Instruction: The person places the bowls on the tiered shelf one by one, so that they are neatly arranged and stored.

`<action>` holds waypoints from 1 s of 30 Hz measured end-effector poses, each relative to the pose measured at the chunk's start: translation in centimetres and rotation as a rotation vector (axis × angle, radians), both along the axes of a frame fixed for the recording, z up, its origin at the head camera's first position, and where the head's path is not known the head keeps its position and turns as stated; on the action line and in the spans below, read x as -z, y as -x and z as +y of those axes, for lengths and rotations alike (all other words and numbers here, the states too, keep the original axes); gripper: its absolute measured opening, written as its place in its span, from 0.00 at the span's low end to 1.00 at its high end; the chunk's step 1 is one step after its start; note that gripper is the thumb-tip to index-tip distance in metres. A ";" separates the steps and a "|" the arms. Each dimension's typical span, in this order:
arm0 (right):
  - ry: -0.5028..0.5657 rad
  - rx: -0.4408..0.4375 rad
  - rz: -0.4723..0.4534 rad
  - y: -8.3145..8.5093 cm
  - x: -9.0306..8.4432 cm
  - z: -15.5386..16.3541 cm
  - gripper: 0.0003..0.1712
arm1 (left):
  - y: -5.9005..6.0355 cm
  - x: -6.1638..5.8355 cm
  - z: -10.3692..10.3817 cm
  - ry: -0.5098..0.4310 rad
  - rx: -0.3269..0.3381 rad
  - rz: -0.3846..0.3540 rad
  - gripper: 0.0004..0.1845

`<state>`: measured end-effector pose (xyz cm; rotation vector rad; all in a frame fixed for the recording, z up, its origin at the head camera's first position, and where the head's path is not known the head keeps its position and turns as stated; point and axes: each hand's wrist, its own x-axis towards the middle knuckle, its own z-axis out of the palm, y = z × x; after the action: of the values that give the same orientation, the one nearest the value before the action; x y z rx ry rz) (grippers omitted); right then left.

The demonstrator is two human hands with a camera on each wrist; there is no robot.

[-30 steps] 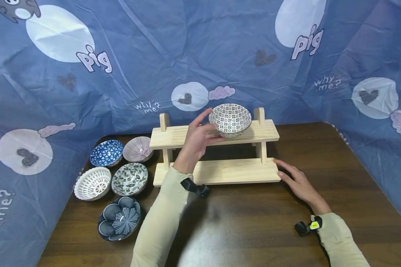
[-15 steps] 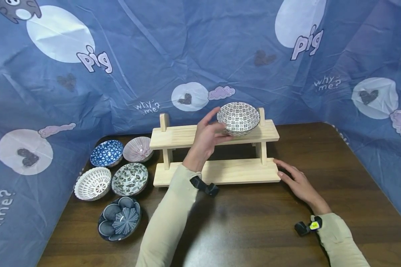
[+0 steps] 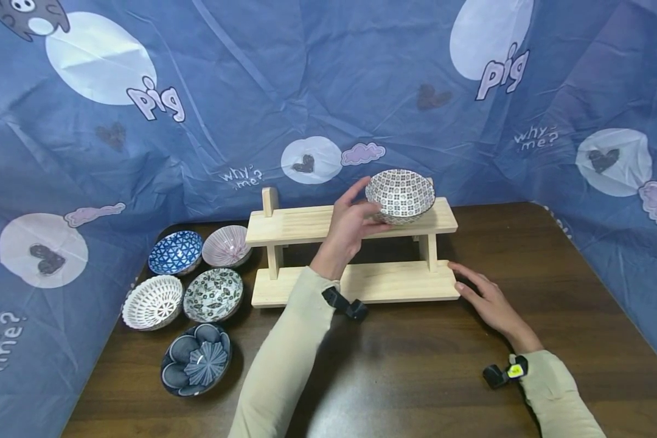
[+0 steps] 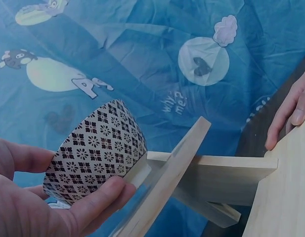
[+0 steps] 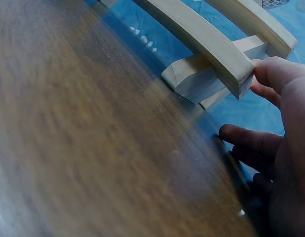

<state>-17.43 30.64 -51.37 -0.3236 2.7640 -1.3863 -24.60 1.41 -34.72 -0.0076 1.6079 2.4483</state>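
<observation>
A dark wooden table (image 3: 416, 377) stands before a blue printed cloth (image 3: 306, 79), with bowls and a wooden rack on it.

At the left, five patterned bowls (image 3: 188, 292) sit grouped on the table beside the two-tier wooden rack (image 3: 301, 224). The left hand (image 3: 350, 226) grips the checkered bowl (image 3: 400, 193) by its side, thumb and fingers curled around it, at the right end of the rack's top shelf. Further right, the right hand (image 3: 487, 301) lies flat on the table, fingers straight, fingertips touching the end of the bottom shelf.
</observation>
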 end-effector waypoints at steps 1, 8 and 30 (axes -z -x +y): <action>0.000 0.000 0.001 0.0 0.0 0.0 0.31 | 0.0 0.0 0.1 0.003 -0.001 -0.003 0.37; 0.003 0.004 0.007 -0.1 0.2 0.0 0.31 | 0.4 0.4 0.5 0.014 -0.007 -0.015 0.37; 0.000 0.000 0.061 -0.2 0.4 0.1 0.28 | 0.7 0.5 0.2 0.157 0.092 -0.012 0.37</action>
<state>-17.24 30.79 -51.76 -0.3726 2.8124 -1.3998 -25.28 1.64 -35.22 0.0267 1.7503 2.2452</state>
